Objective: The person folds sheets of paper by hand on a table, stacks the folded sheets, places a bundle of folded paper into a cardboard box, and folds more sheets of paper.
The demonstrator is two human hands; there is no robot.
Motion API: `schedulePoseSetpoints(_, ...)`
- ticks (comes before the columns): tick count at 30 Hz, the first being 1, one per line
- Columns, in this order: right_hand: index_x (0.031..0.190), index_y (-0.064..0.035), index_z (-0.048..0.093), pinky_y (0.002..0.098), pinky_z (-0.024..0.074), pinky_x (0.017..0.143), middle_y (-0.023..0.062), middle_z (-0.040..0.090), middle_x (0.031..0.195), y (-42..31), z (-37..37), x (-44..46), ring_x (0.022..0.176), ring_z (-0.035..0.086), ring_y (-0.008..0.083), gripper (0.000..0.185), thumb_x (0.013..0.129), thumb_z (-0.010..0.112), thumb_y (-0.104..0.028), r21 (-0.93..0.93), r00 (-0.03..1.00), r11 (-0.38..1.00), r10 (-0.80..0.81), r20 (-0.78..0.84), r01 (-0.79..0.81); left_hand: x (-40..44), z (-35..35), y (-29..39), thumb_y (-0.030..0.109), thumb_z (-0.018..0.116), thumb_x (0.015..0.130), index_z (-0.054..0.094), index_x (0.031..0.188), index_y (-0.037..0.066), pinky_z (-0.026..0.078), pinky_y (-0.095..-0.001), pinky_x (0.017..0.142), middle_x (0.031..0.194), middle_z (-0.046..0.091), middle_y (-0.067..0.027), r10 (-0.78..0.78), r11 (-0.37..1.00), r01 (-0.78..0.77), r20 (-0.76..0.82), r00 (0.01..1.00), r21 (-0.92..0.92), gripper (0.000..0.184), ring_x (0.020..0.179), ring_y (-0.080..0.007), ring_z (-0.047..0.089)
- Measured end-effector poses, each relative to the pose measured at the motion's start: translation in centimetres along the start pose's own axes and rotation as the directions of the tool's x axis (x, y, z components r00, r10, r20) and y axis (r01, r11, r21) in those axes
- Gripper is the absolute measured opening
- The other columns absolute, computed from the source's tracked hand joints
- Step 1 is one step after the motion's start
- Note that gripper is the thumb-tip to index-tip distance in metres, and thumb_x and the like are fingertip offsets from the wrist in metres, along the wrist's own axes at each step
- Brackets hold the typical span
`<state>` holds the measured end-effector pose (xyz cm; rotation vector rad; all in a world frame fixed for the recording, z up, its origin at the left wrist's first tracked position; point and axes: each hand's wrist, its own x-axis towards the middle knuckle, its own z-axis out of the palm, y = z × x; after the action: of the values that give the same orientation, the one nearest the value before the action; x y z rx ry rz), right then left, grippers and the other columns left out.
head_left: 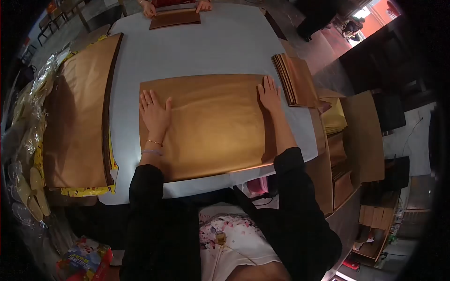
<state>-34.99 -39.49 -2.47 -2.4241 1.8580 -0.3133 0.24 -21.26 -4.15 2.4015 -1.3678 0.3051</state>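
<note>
Flat on brown sheet point(213, 126), both hands point(155, 114)

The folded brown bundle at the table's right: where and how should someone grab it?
I'd grip the folded brown bundle by its left side, coming from the table's middle with the right hand, thumb on top, fingers under every layer. It lies flat, its layered edges facing that way.

both arms reach forward; left hand point(155, 111) and right hand point(270, 95) lie flat, palms down, fingers pointing away, wide apart.
</note>
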Motion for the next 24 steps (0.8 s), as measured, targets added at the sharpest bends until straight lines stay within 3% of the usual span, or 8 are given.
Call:
schedulePoseSetpoints(1, 0.144, -0.0106, 0.027, 0.0441, 0.0126, 0.112, 0.0081, 0.022, 0.151, -0.3, 0.1, -0.7, 0.140, 0.015, 0.0225, 0.056, 0.098, 0.024, -0.043, 0.009, 0.991, 1.000, -0.022, -0.131, 0.024, 0.1, -0.1, 0.0, 0.054, 0.041, 0.089, 0.033, 0.138, -0.001, 0.018, -0.0422, 0.111, 0.146, 0.029, -0.0189, -0.003, 1.000, 0.003, 0.005, 1.000, 0.005, 0.075, 0.137, -0.0311, 0.023)
schedulePoseSetpoints(3, 0.144, -0.0096, 0.027, 0.0436, 0.0131, 0.112, 0.0086, 0.023, 0.150, -2.6, 0.4, -2.5, 0.140, 0.015, 0.0223, 0.055, 0.098, 0.024, -0.042, -0.095, 0.991, 0.994, -0.061, -0.116, 0.050, 0.3, -0.2, 0.2, 0.055, 0.040, 0.089, 0.033, 0.138, -0.001, 0.018, -0.0421, 0.111, 0.146, 0.029, -0.0186, 0.004, 1.000, -0.004, 0.016, 1.000, 0.004, 0.075, 0.137, -0.0311, 0.023)
schedulePoseSetpoints(4, 0.143, -0.0083, 0.027, 0.0426, 0.0116, 0.112, 0.0086, 0.022, 0.150, -4.3, 0.7, -4.5, 0.140, 0.015, 0.0222, 0.055, 0.099, 0.023, -0.040, -0.002, 0.974, 0.987, -0.161, -0.159, 0.163, 0.3, -0.3, 0.2, 0.055, 0.039, 0.089, 0.032, 0.139, -0.001, 0.017, -0.0418, 0.111, 0.146, 0.029, -0.0183, -0.001, 1.000, 0.001, 0.025, 1.000, 0.027, 0.075, 0.137, -0.0309, 0.022)
schedulePoseSetpoints(6, 0.143, -0.0072, 0.027, 0.0427, 0.0112, 0.113, 0.0090, 0.023, 0.150, -7.6, 0.4, -8.4, 0.140, 0.016, 0.0226, 0.054, 0.099, 0.024, -0.039, 0.136, 0.957, 0.947, -0.286, -0.046, 0.290, 0.3, -0.2, 0.1, 0.057, 0.037, 0.090, 0.031, 0.139, -0.001, 0.017, -0.0413, 0.112, 0.146, 0.029, -0.0180, -0.002, 0.999, 0.000, 0.044, 0.999, 0.053, 0.076, 0.137, -0.0306, 0.022)
schedulePoseSetpoints(17, 0.144, -0.0092, 0.026, 0.0433, 0.0113, 0.113, 0.0061, 0.020, 0.151, 3.9, -2.0, -14.0, 0.140, 0.017, 0.0222, 0.053, 0.099, 0.023, -0.038, 0.014, 1.000, 1.000, 0.012, 0.005, -0.012, 0.7, 1.4, -0.6, 0.061, 0.032, 0.090, 0.029, 0.140, -0.002, 0.020, -0.0426, 0.111, 0.146, 0.027, -0.0199, 0.016, 0.996, -0.022, 0.065, 0.998, 0.092, 0.080, 0.137, -0.0322, 0.023)
schedulePoseSetpoints(20, 0.144, -0.0103, 0.025, 0.0430, 0.0123, 0.113, 0.0055, 0.021, 0.151, 3.7, -1.8, -14.0, 0.139, 0.018, 0.0217, 0.053, 0.099, 0.023, -0.038, -0.027, 1.000, 0.999, 0.020, -0.017, -0.020, 1.1, 1.0, -1.3, 0.053, 0.040, 0.091, 0.031, 0.138, -0.003, 0.021, -0.0436, 0.110, 0.144, 0.030, -0.0207, 0.009, 0.997, -0.018, -0.129, 0.992, -0.070, 0.074, 0.135, -0.0343, 0.025)
schedulePoseSetpoints(22, 0.145, -0.0114, 0.023, 0.0429, 0.0128, 0.112, 0.0052, 0.021, 0.151, 3.7, -1.8, -13.7, 0.139, 0.018, 0.0209, 0.054, 0.099, 0.024, -0.039, -0.017, 1.000, 1.000, 0.002, -0.002, -0.002, 1.3, -0.9, -1.4, 0.039, 0.049, 0.091, 0.034, 0.135, -0.005, 0.022, -0.0445, 0.109, 0.142, 0.033, -0.0212, 0.021, 0.857, -0.152, -0.262, 0.965, -0.492, 0.063, 0.134, -0.0364, 0.026)
schedulePoseSetpoints(24, 0.146, -0.0120, 0.021, 0.0425, 0.0119, 0.113, 0.0044, 0.021, 0.151, 3.9, -1.6, -13.7, 0.140, 0.016, 0.0200, 0.055, 0.099, 0.023, -0.040, -0.042, 1.000, 0.999, 0.025, -0.006, -0.026, 0.9, -2.3, -1.5, 0.031, 0.050, 0.091, 0.035, 0.134, -0.004, 0.023, -0.0446, 0.108, 0.142, 0.034, -0.0212, 0.089, 0.873, -0.200, -0.259, 0.962, -0.445, 0.058, 0.133, -0.0369, 0.028)
